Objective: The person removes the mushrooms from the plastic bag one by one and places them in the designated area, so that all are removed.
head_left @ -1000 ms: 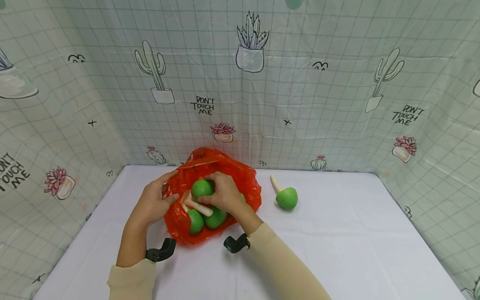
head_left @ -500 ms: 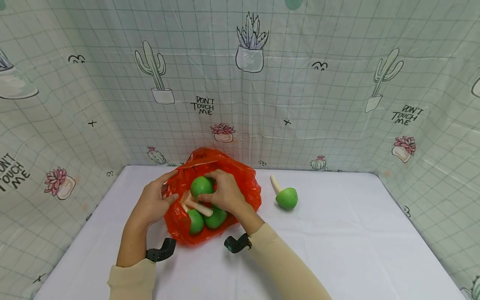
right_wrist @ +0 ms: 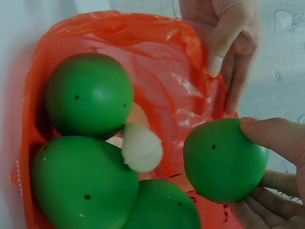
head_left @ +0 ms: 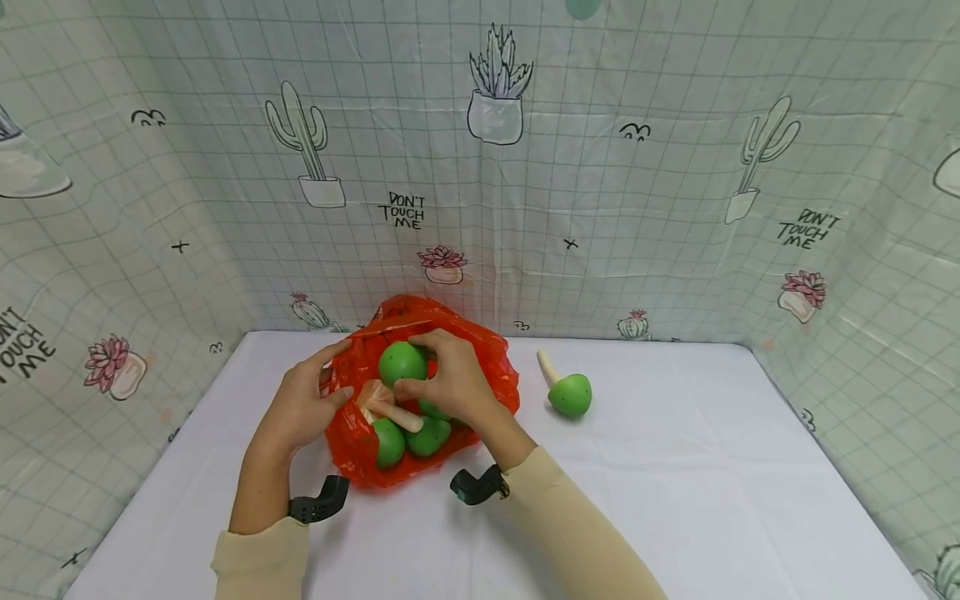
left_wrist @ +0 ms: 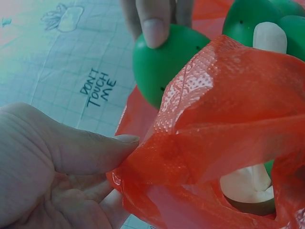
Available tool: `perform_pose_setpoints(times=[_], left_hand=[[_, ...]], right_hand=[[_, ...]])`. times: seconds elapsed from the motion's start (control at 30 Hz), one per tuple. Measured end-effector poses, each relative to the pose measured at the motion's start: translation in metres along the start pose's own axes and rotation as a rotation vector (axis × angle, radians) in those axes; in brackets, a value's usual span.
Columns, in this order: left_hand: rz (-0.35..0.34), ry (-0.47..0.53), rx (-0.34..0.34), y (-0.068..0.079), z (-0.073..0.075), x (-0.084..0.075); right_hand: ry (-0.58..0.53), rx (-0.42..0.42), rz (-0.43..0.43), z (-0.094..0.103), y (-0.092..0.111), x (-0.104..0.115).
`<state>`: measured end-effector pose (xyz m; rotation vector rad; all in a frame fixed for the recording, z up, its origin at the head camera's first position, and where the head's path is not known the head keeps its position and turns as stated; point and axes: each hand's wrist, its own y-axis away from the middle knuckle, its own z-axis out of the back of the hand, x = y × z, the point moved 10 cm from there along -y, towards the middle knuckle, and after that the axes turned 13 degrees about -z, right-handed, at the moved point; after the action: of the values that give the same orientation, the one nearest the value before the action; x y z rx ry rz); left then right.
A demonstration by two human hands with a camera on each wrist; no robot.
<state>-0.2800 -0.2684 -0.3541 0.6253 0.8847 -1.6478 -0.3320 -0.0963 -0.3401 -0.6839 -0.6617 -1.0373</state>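
A red plastic bag [head_left: 491, 362] lies open at the back left of the table. Inside are several toy mushrooms with green, black-dotted caps and pale stems; one cap [right_wrist: 86, 181] shows large in the right wrist view. My left hand [head_left: 300, 408] pinches the bag's left rim between thumb and fingers, as the left wrist view shows of the bag's edge [left_wrist: 143, 167]. My right hand [head_left: 459, 383] reaches over the opening and grips a mushroom by its green cap [right_wrist: 221, 160], thumb on one side and fingers on the other. That mushroom's stem is hidden.
One more green mushroom [head_left: 571, 396] lies on the white table [head_left: 675, 467], right of the bag, its stem pointing back. A patterned cloth [head_left: 600, 183] stands behind the table and along both sides.
My right hand has lifted the gripped mushroom slightly, towards the back of the bag. My left hand stays at the rim. The head view has shifted a little.
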Motion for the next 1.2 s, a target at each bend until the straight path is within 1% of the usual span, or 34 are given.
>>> perform_pose_setpoints(times=[0.13,0.37,0.53,0.7,0.9,1.03,1.2], left_hand=[[0.0,0.0,-0.001,0.0,0.0,0.0],[0.0,0.0,0.001,0.0,-0.001,-0.002],[0.017,0.0,0.002,0.0,-0.002,-0.001],[0.02,-0.008,0.004,0.0,-0.001,0.001],[0.03,-0.008,0.015,-0.001,-0.003,0.002],[0.04,-0.018,0.015,-0.001,-0.002,0.003],[0.047,-0.023,0.015,-0.001,-0.004,0.003]], right_hand=[[-0.021,-0.007,0.015,0.005,0.002,0.003],[-0.04,-0.018,0.001,0.015,0.008,0.004],[-0.064,-0.031,-0.002,0.024,0.012,0.004],[-0.063,-0.052,0.037,0.033,0.017,0.008],[-0.087,-0.062,0.081,0.043,0.024,0.012],[-0.086,-0.066,0.09,0.048,0.027,0.013],[-0.09,-0.065,0.08,0.056,0.032,0.01]])
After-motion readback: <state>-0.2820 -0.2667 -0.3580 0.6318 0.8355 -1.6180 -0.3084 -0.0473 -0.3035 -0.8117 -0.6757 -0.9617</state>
